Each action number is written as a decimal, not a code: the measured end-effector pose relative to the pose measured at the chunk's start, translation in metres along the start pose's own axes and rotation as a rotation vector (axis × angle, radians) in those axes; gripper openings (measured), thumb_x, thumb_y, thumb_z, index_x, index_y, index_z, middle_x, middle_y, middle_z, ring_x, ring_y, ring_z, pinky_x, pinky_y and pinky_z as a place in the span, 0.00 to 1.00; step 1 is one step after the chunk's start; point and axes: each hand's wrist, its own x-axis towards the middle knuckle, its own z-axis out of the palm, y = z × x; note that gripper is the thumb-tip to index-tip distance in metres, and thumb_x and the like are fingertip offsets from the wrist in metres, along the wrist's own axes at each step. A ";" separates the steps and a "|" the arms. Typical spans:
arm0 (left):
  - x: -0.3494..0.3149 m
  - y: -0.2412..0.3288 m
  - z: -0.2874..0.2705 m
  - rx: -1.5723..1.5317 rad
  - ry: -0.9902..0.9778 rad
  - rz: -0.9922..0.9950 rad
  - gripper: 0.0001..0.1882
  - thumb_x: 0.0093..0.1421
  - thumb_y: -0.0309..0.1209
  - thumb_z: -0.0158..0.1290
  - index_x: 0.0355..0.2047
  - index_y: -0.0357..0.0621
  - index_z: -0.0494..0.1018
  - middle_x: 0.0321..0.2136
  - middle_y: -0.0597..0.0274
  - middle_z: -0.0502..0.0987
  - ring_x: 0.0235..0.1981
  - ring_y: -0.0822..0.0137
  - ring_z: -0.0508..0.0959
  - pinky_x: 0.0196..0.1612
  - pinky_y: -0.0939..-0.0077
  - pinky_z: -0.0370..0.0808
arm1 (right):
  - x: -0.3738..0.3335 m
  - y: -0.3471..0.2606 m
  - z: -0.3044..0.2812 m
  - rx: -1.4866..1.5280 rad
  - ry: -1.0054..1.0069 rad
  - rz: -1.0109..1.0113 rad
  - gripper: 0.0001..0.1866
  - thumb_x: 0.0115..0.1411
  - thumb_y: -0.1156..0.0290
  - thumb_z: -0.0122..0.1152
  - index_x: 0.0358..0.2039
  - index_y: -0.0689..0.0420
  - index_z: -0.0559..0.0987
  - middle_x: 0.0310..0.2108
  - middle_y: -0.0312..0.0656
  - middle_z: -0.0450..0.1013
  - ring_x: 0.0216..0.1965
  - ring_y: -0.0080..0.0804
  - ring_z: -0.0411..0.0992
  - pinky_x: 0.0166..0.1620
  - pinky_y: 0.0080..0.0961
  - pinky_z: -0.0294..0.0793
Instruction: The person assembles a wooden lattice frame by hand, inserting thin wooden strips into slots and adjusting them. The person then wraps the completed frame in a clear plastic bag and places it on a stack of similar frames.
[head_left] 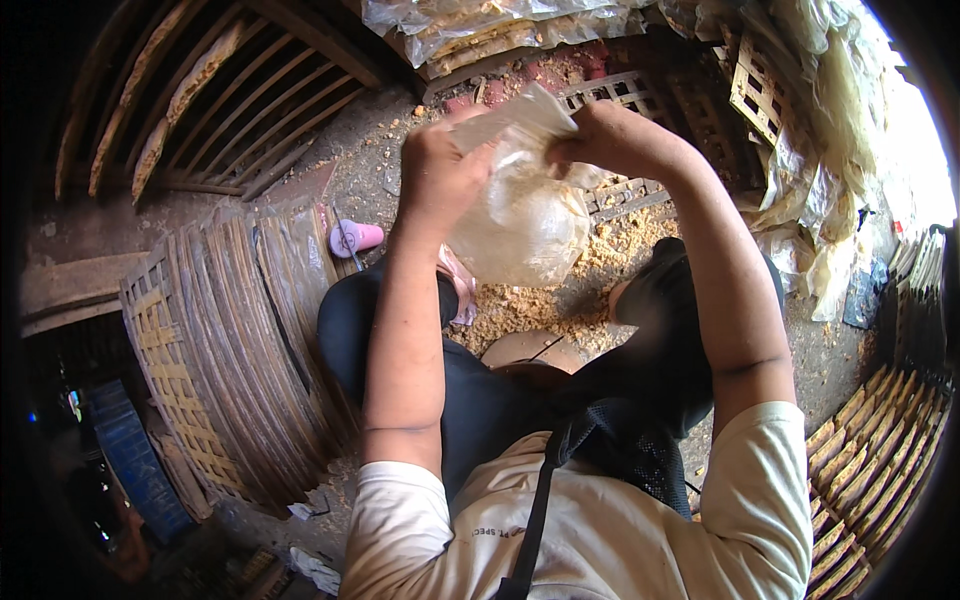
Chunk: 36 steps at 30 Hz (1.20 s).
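Plastic bag hangs between the two hands, the left hand gripping its left edge, the right hand its right; crumbs lie beside the bag, a pink cup left of it, stacked slatted trays farther left.

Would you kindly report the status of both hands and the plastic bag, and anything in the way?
Left hand and right hand gripping translucent plastic bag near its top. Nothing seen blocking either hand. Loose tan crumbs scattered nearby.
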 end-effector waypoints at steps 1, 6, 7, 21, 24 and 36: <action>0.001 0.004 -0.006 -0.003 0.004 -0.051 0.14 0.62 0.38 0.55 0.31 0.37 0.78 0.18 0.68 0.75 0.15 0.78 0.71 0.19 0.82 0.66 | 0.004 0.012 0.000 -0.065 -0.034 0.018 0.15 0.57 0.57 0.60 0.34 0.55 0.85 0.33 0.46 0.79 0.36 0.35 0.77 0.42 0.33 0.74; 0.004 0.007 -0.022 -0.177 0.154 -0.094 0.13 0.61 0.34 0.57 0.28 0.35 0.77 0.15 0.63 0.75 0.14 0.74 0.75 0.18 0.78 0.68 | -0.001 0.054 -0.011 -0.110 -0.050 -0.152 0.22 0.53 0.55 0.66 0.39 0.62 0.80 0.30 0.50 0.77 0.34 0.43 0.76 0.40 0.34 0.74; 0.002 0.008 -0.023 -0.165 0.165 -0.110 0.13 0.61 0.34 0.56 0.28 0.35 0.77 0.15 0.64 0.75 0.14 0.75 0.75 0.18 0.78 0.68 | -0.006 0.036 -0.008 -0.010 0.060 -0.184 0.23 0.53 0.55 0.67 0.39 0.62 0.80 0.30 0.50 0.77 0.34 0.43 0.76 0.40 0.34 0.74; 0.002 0.002 -0.025 0.438 0.559 0.274 0.30 0.56 0.34 0.59 0.58 0.47 0.63 0.52 0.55 0.71 0.59 0.53 0.63 0.59 0.47 0.55 | 0.005 0.031 -0.016 -0.010 0.381 -0.268 0.10 0.55 0.67 0.63 0.34 0.59 0.81 0.28 0.44 0.77 0.31 0.37 0.76 0.36 0.32 0.73; 0.005 0.012 -0.003 0.475 0.187 0.429 0.38 0.53 0.42 0.61 0.61 0.49 0.59 0.60 0.58 0.64 0.69 0.51 0.45 0.63 0.30 0.29 | 0.003 0.012 -0.010 -0.042 0.364 -0.485 0.11 0.55 0.67 0.65 0.35 0.59 0.81 0.28 0.45 0.76 0.32 0.38 0.75 0.36 0.33 0.73; 0.014 -0.005 0.012 0.187 -0.021 0.241 0.06 0.59 0.32 0.55 0.27 0.46 0.77 0.14 0.62 0.75 0.20 0.58 0.76 0.62 0.49 0.60 | -0.002 0.030 -0.017 -0.011 0.161 -0.282 0.24 0.52 0.61 0.69 0.45 0.61 0.77 0.38 0.45 0.78 0.37 0.32 0.76 0.40 0.30 0.76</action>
